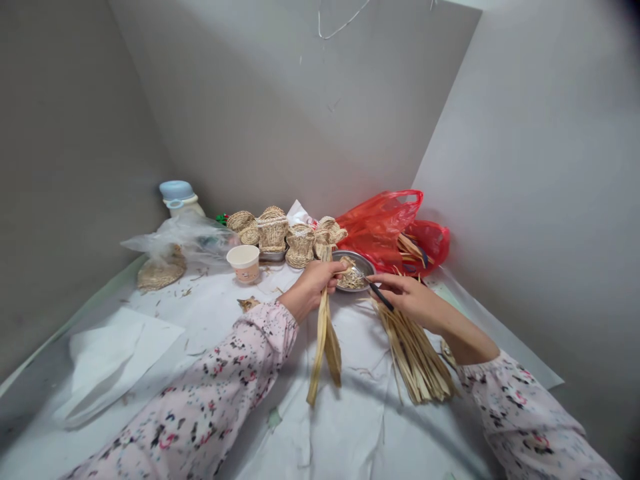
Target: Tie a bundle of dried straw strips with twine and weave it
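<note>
I see my left hand [319, 279] closed around flat tan strips [321, 347] and my right hand [407, 300] gripping a black-handled tool [381, 296], near a metal bowl [371, 265] of scraps [351, 279].

left hand [317, 281] and right hand [406, 297] in closed pinches, forearms [475, 340] aslant

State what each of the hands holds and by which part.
The left hand grips pale dried strips near their upper ends; the right hand holds a tool by its black handle.
</note>
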Available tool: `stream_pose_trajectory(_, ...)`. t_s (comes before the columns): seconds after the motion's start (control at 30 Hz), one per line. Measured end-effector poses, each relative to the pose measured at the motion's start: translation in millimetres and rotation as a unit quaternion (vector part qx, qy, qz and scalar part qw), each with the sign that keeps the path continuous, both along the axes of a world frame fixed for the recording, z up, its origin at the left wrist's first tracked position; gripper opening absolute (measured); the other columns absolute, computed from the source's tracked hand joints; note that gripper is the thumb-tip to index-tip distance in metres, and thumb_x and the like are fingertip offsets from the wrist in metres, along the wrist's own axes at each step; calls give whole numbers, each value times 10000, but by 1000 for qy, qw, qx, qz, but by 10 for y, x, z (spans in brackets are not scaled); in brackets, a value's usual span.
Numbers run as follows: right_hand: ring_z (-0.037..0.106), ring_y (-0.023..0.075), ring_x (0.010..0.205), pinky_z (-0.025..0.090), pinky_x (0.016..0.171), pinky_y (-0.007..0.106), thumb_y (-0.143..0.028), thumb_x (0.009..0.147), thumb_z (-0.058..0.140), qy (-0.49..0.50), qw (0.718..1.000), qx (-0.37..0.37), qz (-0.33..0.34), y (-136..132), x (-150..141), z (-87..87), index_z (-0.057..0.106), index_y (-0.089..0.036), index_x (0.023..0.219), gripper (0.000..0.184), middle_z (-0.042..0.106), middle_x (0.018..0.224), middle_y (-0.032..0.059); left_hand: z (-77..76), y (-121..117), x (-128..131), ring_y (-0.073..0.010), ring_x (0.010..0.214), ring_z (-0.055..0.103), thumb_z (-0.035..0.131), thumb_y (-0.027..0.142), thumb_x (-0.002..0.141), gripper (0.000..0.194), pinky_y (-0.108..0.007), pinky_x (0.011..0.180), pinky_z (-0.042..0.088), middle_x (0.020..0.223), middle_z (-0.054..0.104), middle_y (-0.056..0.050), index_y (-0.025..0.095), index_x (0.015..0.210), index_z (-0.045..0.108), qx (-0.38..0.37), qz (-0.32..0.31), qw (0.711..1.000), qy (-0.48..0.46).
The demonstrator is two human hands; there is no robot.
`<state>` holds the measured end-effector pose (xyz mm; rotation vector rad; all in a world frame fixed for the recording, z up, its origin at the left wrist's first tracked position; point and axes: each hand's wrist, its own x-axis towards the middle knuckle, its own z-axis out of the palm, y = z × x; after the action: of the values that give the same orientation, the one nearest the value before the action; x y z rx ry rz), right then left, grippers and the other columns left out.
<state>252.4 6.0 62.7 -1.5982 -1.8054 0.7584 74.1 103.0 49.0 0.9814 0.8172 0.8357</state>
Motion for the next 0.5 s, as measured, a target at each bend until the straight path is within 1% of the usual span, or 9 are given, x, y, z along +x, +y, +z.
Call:
stream_pose_trajectory(0.13,640,229,931,481,852,350,-320,832,548,17,1000,0,-3,75,80,-101,642,-206,1205,401,708,1032,54,19,24,44,1,326,262,630,65,719,194,-158,335,139,463,435,54,128,588,501,-17,7,1000,25)
stream_pose_trajectory(0.23,645,227,916,483,828,336,-340,825,561,26,1000,-6,0,105,113,-133,665,-212,1173,385,710,1050,51,9,52,79,-1,320,267,607,55,736,203,-153,330,149,459,431,55,129,586,492,-28,9,999,38)
stream_pose_trajectory(0.4,641,231,854,484,773,340,-338,827,545,13,1000,-9,-11,133,120,-144,678,-197,1145,373,723,914,49,-2,75,128,-2,312,256,570,56,772,218,-155,322,129,454,414,58,130,587,482,-44,2,998,46)
stream_pose_trajectory(0.5,635,225,844,481,756,329,-340,824,542,4,1000,-6,-12,143,106,-144,654,-182,1166,392,712,887,54,18,50,125,-1,308,250,575,65,776,241,-155,319,124,451,407,62,139,576,464,-45,-1,998,44)
